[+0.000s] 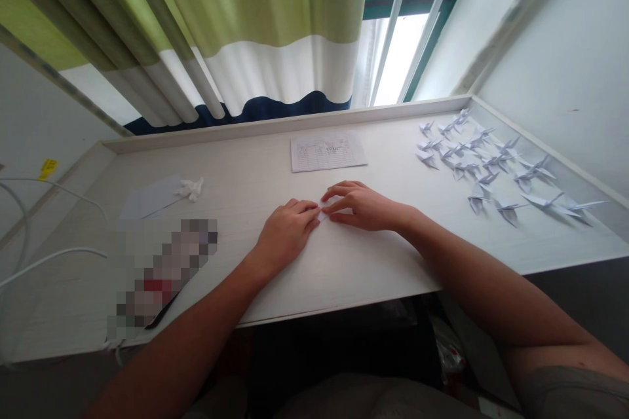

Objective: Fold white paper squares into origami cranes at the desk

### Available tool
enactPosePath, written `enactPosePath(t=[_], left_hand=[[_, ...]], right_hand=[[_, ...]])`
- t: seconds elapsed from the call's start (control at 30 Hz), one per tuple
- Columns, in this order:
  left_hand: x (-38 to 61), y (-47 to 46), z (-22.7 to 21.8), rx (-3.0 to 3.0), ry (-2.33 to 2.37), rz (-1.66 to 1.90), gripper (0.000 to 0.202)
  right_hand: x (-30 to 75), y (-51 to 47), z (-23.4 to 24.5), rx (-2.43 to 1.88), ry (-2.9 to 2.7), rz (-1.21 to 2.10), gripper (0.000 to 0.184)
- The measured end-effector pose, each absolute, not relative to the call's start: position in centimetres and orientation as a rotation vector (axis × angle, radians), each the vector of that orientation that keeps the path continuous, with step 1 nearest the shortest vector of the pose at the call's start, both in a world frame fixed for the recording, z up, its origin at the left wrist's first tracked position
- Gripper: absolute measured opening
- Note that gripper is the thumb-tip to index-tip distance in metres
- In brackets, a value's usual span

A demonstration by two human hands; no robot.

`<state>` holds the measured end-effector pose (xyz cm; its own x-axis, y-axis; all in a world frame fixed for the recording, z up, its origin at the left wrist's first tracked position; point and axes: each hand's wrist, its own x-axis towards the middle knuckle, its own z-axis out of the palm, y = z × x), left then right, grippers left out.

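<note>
Paper (322, 215), a small white piece, lies between our fingertips at the middle of the frame, low on the table (368, 268). Nearest us, our forearms reach in from the lower left and lower right. A blurred-out object (171, 275) lies at the lower left, apart from our left arm.

Our left hand (285, 230) has its fingers bunched, and thumb and forefinger seem to pinch the left side of the paper. Our right hand (363, 207) comes from the other side, fingers slightly spread and tips at the paper; whether they pinch or only press, we cannot tell.

We see no wings or neck on this piece, so we judge it unfinished; how many folds it has, our fingers hide. Past our hands, to the left, plain sheets (152, 196) lie flat and unfolded, with a crumpled tissue (190, 189) against them. A printed pad (328, 151) lies just beyond our hands.

At the right of the frame we have a loose cluster of finished cranes (496, 161), too overlapped to count surely. Behind the table hang the curtain (275, 0) and, at the upper right, the window (413, 46).
</note>
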<state>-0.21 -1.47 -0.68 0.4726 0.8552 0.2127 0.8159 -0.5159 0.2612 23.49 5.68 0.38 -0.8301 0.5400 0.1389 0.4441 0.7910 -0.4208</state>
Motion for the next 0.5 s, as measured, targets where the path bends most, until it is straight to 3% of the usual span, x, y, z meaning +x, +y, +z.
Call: enactPosePath(t=[0.5], left_hand=[[-2.1,-0.1,-0.4,2.260,1.317,0.594,0.031]], right_hand=[[22.3,6.7,-0.7,-0.648,-2.633,0.623,0.016]])
